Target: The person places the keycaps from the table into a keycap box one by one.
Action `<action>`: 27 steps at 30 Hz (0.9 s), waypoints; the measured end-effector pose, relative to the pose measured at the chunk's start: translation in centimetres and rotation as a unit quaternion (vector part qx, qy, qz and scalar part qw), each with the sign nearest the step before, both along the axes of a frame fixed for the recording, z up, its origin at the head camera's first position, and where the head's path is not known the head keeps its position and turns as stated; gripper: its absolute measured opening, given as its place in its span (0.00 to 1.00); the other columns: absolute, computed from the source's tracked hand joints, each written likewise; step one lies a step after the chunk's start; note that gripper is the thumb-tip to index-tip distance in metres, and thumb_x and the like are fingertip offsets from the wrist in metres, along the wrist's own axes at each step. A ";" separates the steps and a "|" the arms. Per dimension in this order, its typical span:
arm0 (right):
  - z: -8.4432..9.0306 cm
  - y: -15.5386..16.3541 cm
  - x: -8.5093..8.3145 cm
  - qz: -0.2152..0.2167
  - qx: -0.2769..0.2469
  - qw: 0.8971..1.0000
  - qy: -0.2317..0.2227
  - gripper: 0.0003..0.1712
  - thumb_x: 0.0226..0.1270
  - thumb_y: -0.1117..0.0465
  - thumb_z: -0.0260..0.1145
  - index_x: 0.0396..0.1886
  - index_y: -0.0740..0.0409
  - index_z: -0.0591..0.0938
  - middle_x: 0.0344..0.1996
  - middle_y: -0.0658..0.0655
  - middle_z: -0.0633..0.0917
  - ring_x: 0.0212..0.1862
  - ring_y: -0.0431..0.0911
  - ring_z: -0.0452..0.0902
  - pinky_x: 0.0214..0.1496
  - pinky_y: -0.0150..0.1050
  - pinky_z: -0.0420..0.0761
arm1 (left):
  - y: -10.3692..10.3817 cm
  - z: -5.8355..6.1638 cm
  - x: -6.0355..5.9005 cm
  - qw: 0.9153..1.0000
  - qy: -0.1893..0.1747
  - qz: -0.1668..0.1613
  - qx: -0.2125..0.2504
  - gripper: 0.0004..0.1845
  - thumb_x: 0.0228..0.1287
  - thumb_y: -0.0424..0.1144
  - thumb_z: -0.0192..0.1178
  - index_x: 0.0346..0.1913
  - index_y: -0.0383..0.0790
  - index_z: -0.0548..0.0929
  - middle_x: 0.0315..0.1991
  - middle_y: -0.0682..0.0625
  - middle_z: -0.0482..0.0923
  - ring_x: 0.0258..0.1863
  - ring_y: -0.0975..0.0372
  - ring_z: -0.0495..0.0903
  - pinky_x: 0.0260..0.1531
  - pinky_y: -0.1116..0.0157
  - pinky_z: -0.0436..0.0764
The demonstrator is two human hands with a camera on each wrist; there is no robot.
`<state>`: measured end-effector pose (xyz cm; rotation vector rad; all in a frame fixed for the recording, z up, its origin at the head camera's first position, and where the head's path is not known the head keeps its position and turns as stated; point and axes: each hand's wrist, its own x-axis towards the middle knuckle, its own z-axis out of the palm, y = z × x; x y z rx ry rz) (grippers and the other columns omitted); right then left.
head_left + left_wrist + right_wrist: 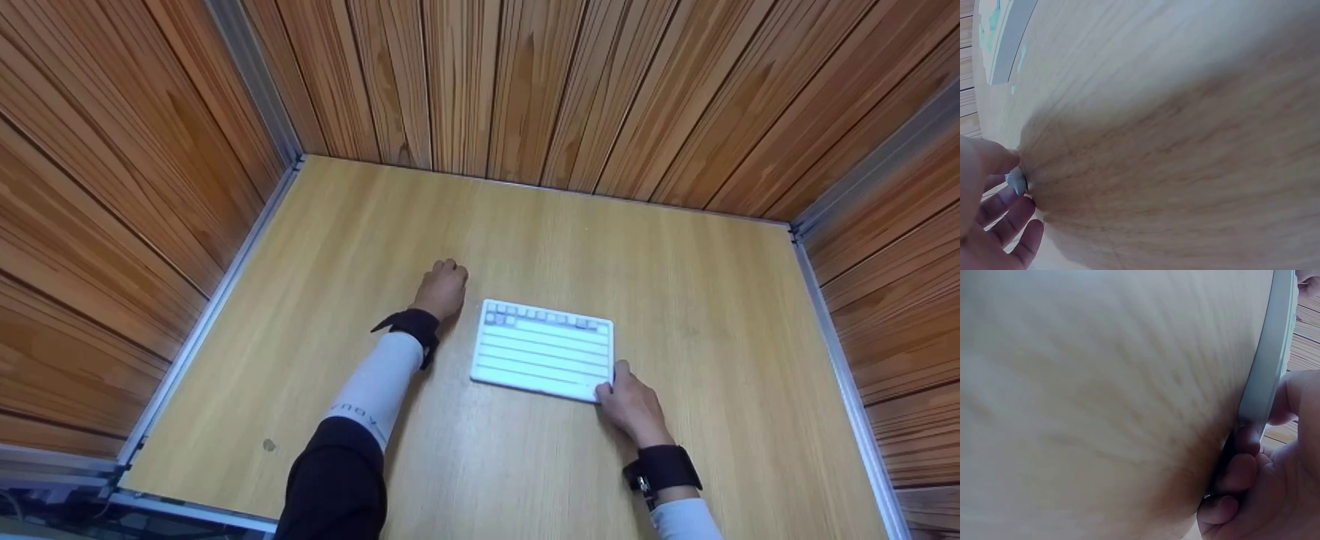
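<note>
A white keyboard case (544,360) lies slightly turned on the table, with several pale keycaps (540,315) along its far edge and at the left of the row below. Beyond its left side, my left hand (442,289) is low over the wood. In the left wrist view its thumb and fingers pinch a small grey-white keycap (1016,180), which the hand hides in the head view. My right hand (630,401) grips the near right corner of the case, thumb on top. Seen from the right wrist, fingers (1241,472) curl against the side of the case (1266,365).
Wood-panelled walls (517,90) enclose the light wooden tabletop (697,315) at the back and both sides. Metal rails (217,300) run along the table's edges. A small dark spot (269,445) marks the wood at the near left.
</note>
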<state>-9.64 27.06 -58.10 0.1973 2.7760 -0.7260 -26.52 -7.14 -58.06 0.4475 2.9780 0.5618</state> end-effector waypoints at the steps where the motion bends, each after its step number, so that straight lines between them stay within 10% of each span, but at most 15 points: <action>1: 0.0 0.0 0.0 0.002 0.001 1.000 0.002 0.15 0.70 0.57 0.54 0.48 0.65 0.69 0.29 0.59 0.72 0.31 0.52 0.68 0.30 0.42 0.64 | 0.0 0.0 0.0 1.000 -0.001 0.001 -0.001 0.11 0.77 0.31 0.49 0.50 0.33 0.82 0.51 0.37 0.77 0.54 0.45 0.74 0.51 0.48 0.77; 8: 0.0 -0.2 -0.1 0.003 -0.002 1.000 -0.003 0.15 0.70 0.57 0.54 0.47 0.64 0.68 0.29 0.58 0.72 0.31 0.52 0.68 0.30 0.42 0.63 | -0.2 0.2 0.1 1.000 0.010 0.003 -0.005 0.09 0.74 0.30 0.52 0.45 0.30 0.83 0.45 0.37 0.80 0.46 0.45 0.79 0.46 0.49 0.80; 19: 0.2 -0.1 0.0 0.002 -0.005 1.000 -0.002 0.13 0.71 0.58 0.53 0.45 0.65 0.68 0.27 0.56 0.68 0.29 0.50 0.66 0.28 0.40 0.62 | 0.1 1.6 0.5 0.988 0.014 -0.018 0.155 0.08 0.61 0.25 0.61 0.43 0.32 0.80 0.40 0.43 0.76 0.39 0.53 0.78 0.40 0.59 0.79; 27: 0.3 -0.3 0.0 -0.005 -0.005 1.000 -0.012 0.15 0.71 0.58 0.53 0.48 0.65 0.68 0.29 0.56 0.69 0.30 0.50 0.67 0.28 0.41 0.62 | 0.9 2.2 1.2 0.971 -0.054 -0.028 0.230 0.15 0.64 0.25 0.60 0.53 0.34 0.82 0.47 0.46 0.75 0.48 0.56 0.77 0.51 0.61 0.78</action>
